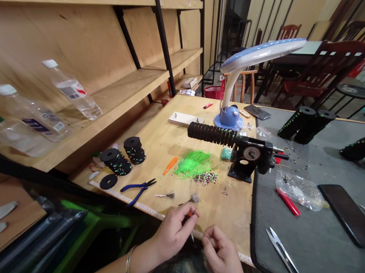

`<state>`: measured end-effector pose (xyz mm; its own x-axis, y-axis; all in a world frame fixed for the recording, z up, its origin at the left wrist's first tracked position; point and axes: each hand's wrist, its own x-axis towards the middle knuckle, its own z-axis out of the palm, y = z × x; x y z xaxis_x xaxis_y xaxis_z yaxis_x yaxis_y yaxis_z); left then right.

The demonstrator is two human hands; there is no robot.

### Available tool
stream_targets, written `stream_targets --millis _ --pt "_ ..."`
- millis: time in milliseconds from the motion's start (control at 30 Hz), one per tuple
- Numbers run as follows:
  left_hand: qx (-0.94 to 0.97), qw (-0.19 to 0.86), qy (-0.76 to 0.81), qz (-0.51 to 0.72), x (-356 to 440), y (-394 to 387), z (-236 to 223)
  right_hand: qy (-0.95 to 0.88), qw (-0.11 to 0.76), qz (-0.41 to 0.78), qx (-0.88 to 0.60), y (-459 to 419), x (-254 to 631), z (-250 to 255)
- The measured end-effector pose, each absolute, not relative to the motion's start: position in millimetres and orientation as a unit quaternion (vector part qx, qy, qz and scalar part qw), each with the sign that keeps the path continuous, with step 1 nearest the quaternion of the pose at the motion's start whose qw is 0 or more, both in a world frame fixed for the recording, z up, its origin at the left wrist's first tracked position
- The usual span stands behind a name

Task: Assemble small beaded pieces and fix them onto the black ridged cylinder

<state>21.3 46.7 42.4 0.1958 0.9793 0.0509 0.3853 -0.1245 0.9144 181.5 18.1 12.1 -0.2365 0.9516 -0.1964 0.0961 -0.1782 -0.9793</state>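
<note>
Near the table's front edge, my left hand is closed around a small tool with an orange part and a thin metal tip poking out below; the fingers hide most of it. Just to its right, my right hand is pinched shut; whatever is between its fingertips is too small to make out. Beyond the left hand lie small grey feathery tufts. Further back are bright green strands, a heap of coloured beads and a pointed orange tool.
Blue-handled pliers and black foam spools lie left. A black clamp device carries a wound foam roll before a blue lamp. On the grey mat are tweezers, a red tube and a phone.
</note>
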Motion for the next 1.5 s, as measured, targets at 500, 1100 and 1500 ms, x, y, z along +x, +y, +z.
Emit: stream_targets --millis 500,1100,1500 --pt "0.526 0.513 0.535 0.417 -16 69 38 -0.394 0.443 0.651 -0.474 15 187 0" --pt "0.480 0.620 0.500 0.367 22 52 40 -0.468 0.407 0.616 -0.485 18 189 -1" --pt "0.640 0.446 0.510 0.362 20 43 55 -0.515 0.416 0.613 -0.431 29 185 38"
